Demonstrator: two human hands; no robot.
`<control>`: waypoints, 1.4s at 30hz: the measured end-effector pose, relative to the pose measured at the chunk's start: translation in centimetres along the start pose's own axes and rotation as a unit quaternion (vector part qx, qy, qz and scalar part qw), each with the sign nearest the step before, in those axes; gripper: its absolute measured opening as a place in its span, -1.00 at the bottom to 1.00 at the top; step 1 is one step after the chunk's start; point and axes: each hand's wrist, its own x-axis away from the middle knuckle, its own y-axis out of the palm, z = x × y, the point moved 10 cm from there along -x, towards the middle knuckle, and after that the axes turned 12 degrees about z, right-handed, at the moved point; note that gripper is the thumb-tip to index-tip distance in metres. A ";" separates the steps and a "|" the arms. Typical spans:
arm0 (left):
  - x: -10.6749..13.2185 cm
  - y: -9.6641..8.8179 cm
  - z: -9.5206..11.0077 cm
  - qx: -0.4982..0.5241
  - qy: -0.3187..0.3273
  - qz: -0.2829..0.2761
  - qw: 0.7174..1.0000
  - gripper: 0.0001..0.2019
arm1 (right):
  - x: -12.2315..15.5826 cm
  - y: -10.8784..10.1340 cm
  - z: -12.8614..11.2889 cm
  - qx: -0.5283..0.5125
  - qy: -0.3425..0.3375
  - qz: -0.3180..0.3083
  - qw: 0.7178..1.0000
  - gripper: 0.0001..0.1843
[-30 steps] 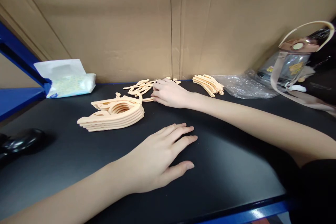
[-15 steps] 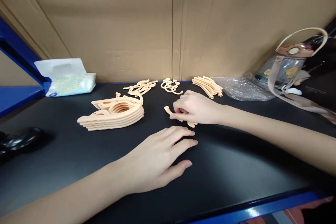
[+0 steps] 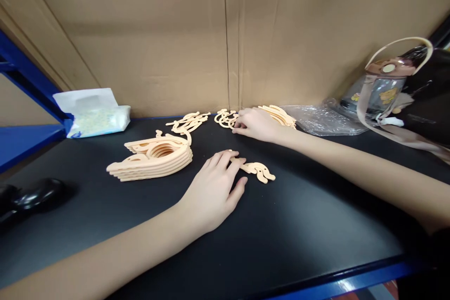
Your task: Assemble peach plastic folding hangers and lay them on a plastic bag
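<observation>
On the black tabletop (image 3: 316,225), a stack of peach hangers (image 3: 154,157) lies left of both hands. The left hand (image 3: 211,190) lies flat, fingers loosely spread, fingertips pressing one end of a loose peach piece (image 3: 258,169). The right hand (image 3: 256,124) touches the small hooks (image 3: 223,117) near the cardboard (image 3: 158,33), fingers curled, grip unclear.

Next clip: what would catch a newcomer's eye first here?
A stack of peach hangers sits left of centre on the black table. The left hand touches a loose peach piece mid-table; the right hand is at the small hooks by the cardboard wall.
</observation>
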 end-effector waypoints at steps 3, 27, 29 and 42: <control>-0.5 -0.3 0.3 0.018 0.015 0.019 1.000 -0.74 | -0.3 0.1 -0.3 0.005 0.004 0.000 1.000 -0.76; -0.2 -0.2 1.5 0.081 0.066 0.005 0.995 -0.60 | 9.4 -4.6 -6.1 -0.302 -0.023 -0.085 0.949 -0.86; -0.2 -0.4 1.8 0.085 0.076 0.004 0.993 -0.65 | 9.4 -4.6 -5.8 -0.328 -0.011 -0.082 0.941 -0.86; -0.2 0.1 1.1 0.089 0.039 -0.019 0.995 -0.62 | 5.9 -5.0 13.1 0.199 0.268 -0.086 0.939 -0.46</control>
